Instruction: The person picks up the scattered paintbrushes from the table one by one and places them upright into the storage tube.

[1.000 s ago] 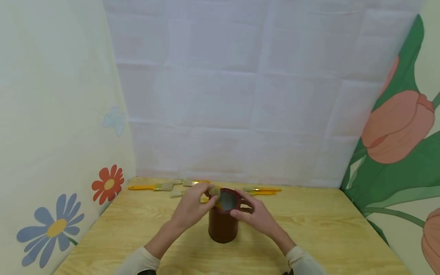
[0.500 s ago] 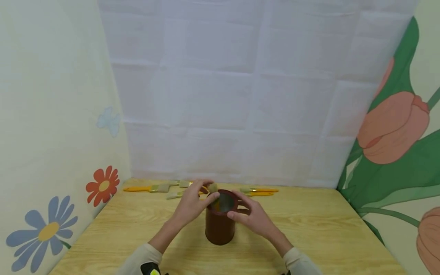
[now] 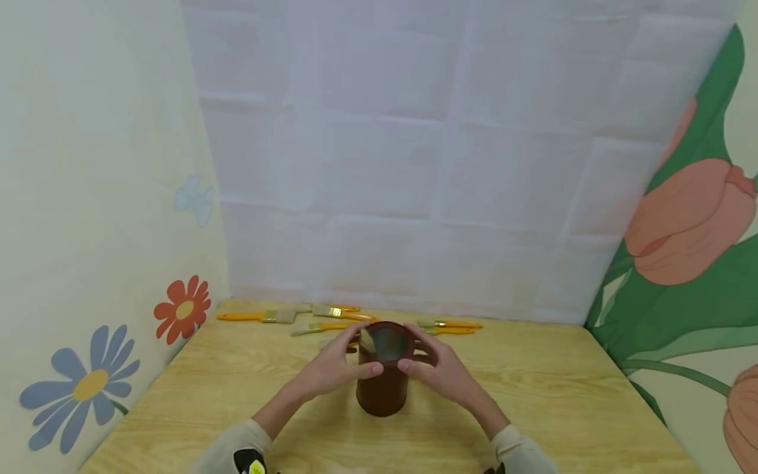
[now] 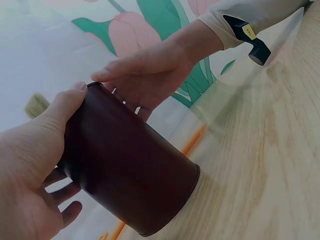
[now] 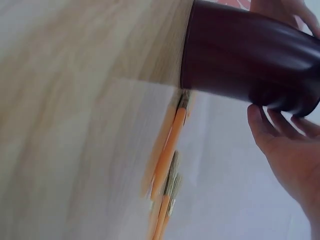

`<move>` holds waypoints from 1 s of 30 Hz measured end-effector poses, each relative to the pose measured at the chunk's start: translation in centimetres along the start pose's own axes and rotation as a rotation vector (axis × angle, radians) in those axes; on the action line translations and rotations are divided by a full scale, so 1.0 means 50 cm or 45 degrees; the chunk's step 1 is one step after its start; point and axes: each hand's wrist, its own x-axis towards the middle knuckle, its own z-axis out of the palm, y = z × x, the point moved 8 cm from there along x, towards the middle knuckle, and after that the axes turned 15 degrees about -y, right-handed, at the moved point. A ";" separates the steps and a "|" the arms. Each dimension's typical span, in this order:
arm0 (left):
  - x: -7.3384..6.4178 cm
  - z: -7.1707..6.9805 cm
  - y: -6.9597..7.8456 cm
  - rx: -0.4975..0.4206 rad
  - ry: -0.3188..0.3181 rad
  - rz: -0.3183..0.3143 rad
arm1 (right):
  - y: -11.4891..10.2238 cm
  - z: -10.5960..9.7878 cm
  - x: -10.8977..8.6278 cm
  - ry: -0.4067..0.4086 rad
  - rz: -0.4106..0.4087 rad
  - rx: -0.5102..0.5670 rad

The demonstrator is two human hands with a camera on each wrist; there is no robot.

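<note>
- The dark red cup [image 3: 381, 390] stands upright on the bench [image 3: 231, 382], in front of the person, open end up, between both hands.
- The left hand [image 3: 328, 365] curves part-open round one side near the rim, thumb on the near face, fingers behind.
- The right hand [image 3: 444, 368] mirrors it, spread fingers touching the opposite side; this opposed, high hold probably keeps the cup from tipping.
- One paintbrush [image 4: 36, 105] stands in the cup, bristles up against the left side of the rim; its handle is hidden, presumably down inside, sparing the bristles.
- Behind lie other brushes [image 3: 454, 325], flat near the white cloth [image 3: 379, 164], leaving the cup room in front.
</note>
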 end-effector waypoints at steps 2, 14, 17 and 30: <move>0.003 0.001 0.003 -0.009 -0.001 0.031 | -0.002 -0.008 -0.004 -0.015 -0.007 -0.019; 0.013 0.005 0.006 -0.039 -0.012 0.085 | 0.055 -0.059 -0.006 0.094 0.207 -0.407; 0.011 0.008 0.005 -0.031 -0.014 0.086 | 0.067 -0.043 0.008 0.053 0.211 -0.558; 0.013 0.026 -0.005 -0.018 -0.031 0.116 | 0.076 -0.006 0.063 -0.180 0.160 -0.914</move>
